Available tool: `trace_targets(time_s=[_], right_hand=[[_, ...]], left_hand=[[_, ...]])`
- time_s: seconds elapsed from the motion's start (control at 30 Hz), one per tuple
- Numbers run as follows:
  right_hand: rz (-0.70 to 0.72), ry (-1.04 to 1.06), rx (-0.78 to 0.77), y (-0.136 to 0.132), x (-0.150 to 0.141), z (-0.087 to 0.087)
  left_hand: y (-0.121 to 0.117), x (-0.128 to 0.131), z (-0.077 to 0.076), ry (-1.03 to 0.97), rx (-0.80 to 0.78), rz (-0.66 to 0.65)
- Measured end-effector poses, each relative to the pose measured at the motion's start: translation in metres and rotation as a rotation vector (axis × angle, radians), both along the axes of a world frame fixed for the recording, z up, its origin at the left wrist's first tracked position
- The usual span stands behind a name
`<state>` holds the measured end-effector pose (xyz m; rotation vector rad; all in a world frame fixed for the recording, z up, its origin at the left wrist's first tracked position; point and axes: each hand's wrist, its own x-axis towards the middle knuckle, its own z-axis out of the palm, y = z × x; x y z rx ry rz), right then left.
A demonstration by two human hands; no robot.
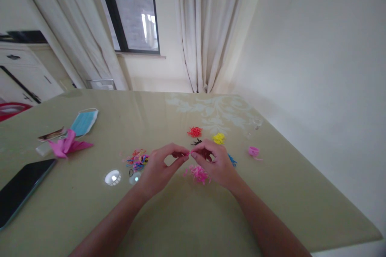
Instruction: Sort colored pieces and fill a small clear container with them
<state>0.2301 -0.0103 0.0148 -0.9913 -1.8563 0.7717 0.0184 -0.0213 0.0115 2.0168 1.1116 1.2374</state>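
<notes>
Above the table, my left hand point(164, 164) and my right hand point(215, 162) meet fingertip to fingertip. Both pinch a tiny pink rubber band point(190, 153), mostly covered by the fingers. Under my right hand lies a pile of pink rubber bands point(199, 173). A mixed-colour pile point(137, 160) sits just left of my left hand and is partly hidden by it. Beyond the hands are a red pile point(195, 131), a yellow pile point(218, 138) and a few black bands point(196, 141). My right hand partly covers a blue pile point(232, 160).
A pink ring-shaped item point(253, 151) lies to the right, with clear bits point(256, 124) behind it. On the left are a phone point(25, 186), pink folded paper point(68, 144) and a blue face mask point(85, 122). A wall point(331, 88) borders the table's right edge.
</notes>
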Motion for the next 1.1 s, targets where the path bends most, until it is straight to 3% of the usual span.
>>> trace_targets(time_s=[0.37,0.6,0.8,0.97,1.1], right_hand=[[0.046,0.01,-0.03,-0.006,-0.001,0.004],[0.128,0.174,-0.214,-0.007,0.001,0.005],[0.152,0.177,-0.219,-0.009,0.0,0.005],[0.179,0.046,-0.215,-0.002,0.01,0.009],[0.202,-0.228,-0.214,0.011,0.029,0.01]], left_hand=[[0.001,0.001,-0.007,-0.084,-0.134,0.008],[0.001,0.003,-0.005,-0.195,-0.258,-0.034],[-0.003,0.003,-0.004,-0.208,-0.266,-0.052],[0.003,-0.001,-0.006,-0.071,-0.2,0.013],[0.017,-0.013,-0.018,0.314,0.017,0.243]])
